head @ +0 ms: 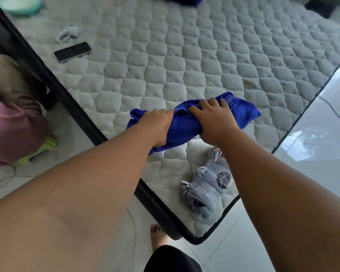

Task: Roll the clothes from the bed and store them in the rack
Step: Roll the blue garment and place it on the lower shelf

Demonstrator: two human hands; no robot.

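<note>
A blue garment [241, 110] lies rolled into a thick bundle near the front corner of the quilted white mattress [165, 65]. My left hand [157, 124] grips the bundle's left end, fingers wrapped over the top. My right hand [214, 118] presses on its middle, fingers spread over the cloth. A grey patterned garment [206, 185] lies crumpled on the mattress corner, closer to me and under my right forearm. No rack is in view.
A black phone [73, 51] and a small grey object [69, 32] lie on the mattress at the far left. More blue cloth [181, 0] shows at the top edge. A pink bundle [12, 130] sits on the tiled floor left of the bed's dark frame.
</note>
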